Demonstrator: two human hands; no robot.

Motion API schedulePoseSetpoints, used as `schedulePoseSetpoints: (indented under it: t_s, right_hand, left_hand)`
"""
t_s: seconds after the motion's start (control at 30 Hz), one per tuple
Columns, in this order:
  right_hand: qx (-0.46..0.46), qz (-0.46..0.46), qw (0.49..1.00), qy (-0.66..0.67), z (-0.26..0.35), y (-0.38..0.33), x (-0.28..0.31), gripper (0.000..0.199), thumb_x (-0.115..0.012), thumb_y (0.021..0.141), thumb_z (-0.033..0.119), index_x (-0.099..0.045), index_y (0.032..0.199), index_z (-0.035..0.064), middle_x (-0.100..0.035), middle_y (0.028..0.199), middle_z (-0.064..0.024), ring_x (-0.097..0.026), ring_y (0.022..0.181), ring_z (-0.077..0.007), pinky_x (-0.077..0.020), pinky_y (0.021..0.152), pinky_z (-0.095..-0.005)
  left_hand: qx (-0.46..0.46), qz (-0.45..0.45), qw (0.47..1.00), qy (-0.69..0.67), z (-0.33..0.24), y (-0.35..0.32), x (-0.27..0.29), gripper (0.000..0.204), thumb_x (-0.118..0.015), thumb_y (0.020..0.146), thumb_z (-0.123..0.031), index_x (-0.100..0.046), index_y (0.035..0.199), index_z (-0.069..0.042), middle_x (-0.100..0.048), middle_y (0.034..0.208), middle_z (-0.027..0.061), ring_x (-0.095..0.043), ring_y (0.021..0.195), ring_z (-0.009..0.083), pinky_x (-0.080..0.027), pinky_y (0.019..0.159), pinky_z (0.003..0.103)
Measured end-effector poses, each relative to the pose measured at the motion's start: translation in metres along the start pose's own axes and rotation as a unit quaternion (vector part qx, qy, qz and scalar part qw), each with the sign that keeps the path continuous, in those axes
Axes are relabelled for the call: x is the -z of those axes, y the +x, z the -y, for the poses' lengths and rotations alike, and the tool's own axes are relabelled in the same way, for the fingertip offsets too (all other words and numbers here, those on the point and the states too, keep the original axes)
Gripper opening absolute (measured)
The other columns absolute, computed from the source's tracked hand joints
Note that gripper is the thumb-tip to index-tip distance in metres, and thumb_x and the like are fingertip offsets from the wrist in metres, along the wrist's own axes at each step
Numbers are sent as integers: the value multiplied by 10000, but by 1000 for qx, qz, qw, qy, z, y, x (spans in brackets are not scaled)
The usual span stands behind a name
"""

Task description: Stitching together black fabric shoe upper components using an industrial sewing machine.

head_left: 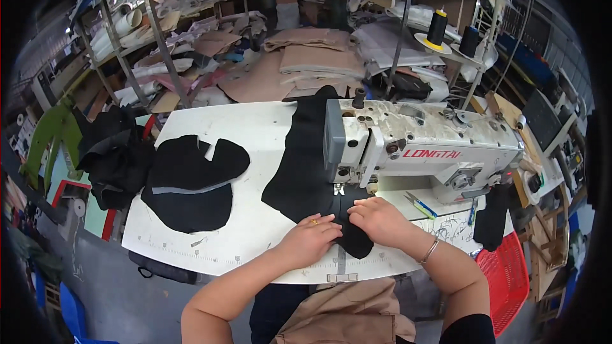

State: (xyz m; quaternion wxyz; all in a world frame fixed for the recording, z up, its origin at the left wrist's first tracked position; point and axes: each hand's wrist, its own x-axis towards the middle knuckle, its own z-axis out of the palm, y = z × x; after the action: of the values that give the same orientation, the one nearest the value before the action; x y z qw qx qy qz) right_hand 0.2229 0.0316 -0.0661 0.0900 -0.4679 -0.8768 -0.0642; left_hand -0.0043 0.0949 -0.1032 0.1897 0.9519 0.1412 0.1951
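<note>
A long black fabric piece (290, 181) runs under the head of a white sewing machine (421, 137), its near end by the table's front edge. The presser foot (339, 188) rests on or just above the cloth. My left hand (309, 240), with a ring, lies on the fabric left of the foot's line, fingers stretched and touching it. Opposite, my right hand (379, 222) rests on the right side, fingers bent and fingertips on the cloth. Both hands sit just in front of the foot. Their undersides are hidden.
More black cut pieces (191, 207) lie on the white table (255, 130), left. A heap of black cloth (115, 159) hangs at its left edge. Yellow-green thread snips (421, 206) lie right of my right hand. A red basket (507, 274) stands lower right. Thread cones (437, 28) stand behind.
</note>
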Motion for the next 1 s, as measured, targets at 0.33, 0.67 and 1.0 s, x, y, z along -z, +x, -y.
schedulePoseSetpoints:
  t_s: [0.33, 0.67, 1.0]
  right_hand:
    - [31, -37, 996, -74, -4, -8, -1, 340, -570, 752, 148, -637, 1084, 118, -630, 1089, -22, -579, 1054, -206, -442, 911, -347]
    - [43, -69, 995, -53, -1, -2, -5, 312, -580, 743, 150, -655, 1039, 84, -618, 1060, -20, -569, 1026, -187, -436, 883, -311]
    - [8, -32, 997, -67, -17, 4, -16, 286, -566, 768, 146, -659, 1038, 137, -629, 1125, 14, -579, 1074, -180, -452, 838, -323]
  left_hand:
    - [4, 25, 998, 61, -10, -3, 7, 273, -623, 796, -109, -643, 1065, -151, -609, 1190, 13, -498, 1239, 212, -286, 1081, 490]
    - [21, 54, 998, 9, -1, -4, 7, 346, -636, 768, -66, -626, 1104, -150, -589, 1245, -4, -435, 1301, 195, -274, 1110, 454]
    - [5, 51, 999, -3, 22, 8, 10, 245, -597, 836, -98, -627, 1074, -150, -605, 1221, 4, -447, 1290, 199, -284, 1101, 459]
